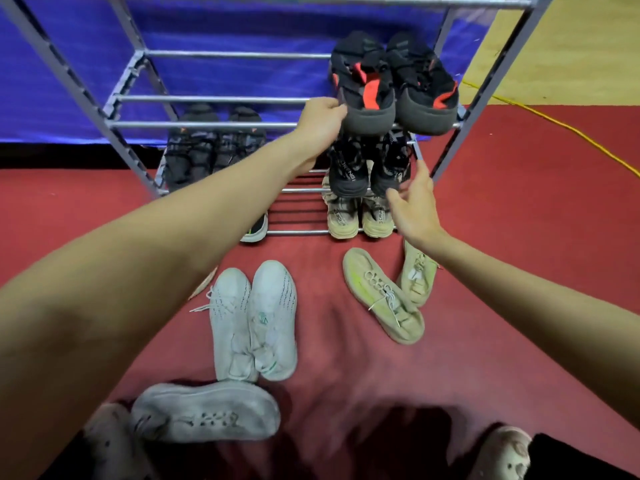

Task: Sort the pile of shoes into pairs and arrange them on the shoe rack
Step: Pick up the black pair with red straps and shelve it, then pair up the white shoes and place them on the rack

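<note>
A metal shoe rack (pixel 214 125) stands on the red floor. My left hand (pixel 322 123) grips the heel of a black and red shoe (pixel 367 88) on an upper shelf, beside its twin (pixel 424 88). My right hand (pixel 414 206) is open with fingers spread, just in front of a black pair (pixel 346 168) one shelf down. A beige pair (pixel 343 216) sits on the bottom shelf. A dark grey pair (pixel 211 147) sits at the left. On the floor lie a white pair (pixel 256 320), two yellow-beige shoes (pixel 381 292) and one grey-white shoe (pixel 207 412).
A blue sheet (pixel 242 32) hangs behind the rack. A yellow cable (pixel 554 123) runs across the floor at the right. A black and white shoe (pixel 256 230) peeks out under my left forearm. My feet in pale clogs (pixel 502 455) are at the bottom edge.
</note>
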Demonstrator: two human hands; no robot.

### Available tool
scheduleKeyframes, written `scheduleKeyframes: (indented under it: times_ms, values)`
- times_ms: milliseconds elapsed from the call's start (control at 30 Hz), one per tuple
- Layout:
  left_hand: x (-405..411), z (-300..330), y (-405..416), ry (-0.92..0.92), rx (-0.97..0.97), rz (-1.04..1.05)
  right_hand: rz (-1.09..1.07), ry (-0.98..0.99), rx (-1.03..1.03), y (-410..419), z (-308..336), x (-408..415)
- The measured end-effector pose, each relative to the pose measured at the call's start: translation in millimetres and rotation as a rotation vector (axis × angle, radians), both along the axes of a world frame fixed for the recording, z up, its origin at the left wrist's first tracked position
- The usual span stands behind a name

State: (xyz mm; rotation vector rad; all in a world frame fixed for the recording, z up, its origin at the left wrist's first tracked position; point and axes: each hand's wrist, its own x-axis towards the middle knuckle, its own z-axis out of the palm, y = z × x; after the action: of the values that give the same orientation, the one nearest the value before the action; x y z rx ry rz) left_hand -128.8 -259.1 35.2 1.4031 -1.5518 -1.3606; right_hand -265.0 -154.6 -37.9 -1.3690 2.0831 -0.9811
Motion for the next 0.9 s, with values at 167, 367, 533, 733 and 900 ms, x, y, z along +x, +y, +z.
scheduleKeyframes:
  times_ms: [167,367,533,733,900]
  values:
    - [60,-42,49,-0.154,-0.083,-0.030,0.136,-0.036,0.127,29,-37,41]
    - [162,-125,129,-0.328,0.171,0.028,0.255,-0.049,0.295,70,-93,89]
    - [244,-177,196,-0.649,0.333,-0.164,0.417,0.003,0.525,117,-135,133]
    - [282,-203,220,-1.025,0.309,-0.540,0.652,0.096,0.710,161,-158,182]
    - [296,-233,228,-1.058,0.393,-0.611,0.667,0.161,0.817,181,-175,203]
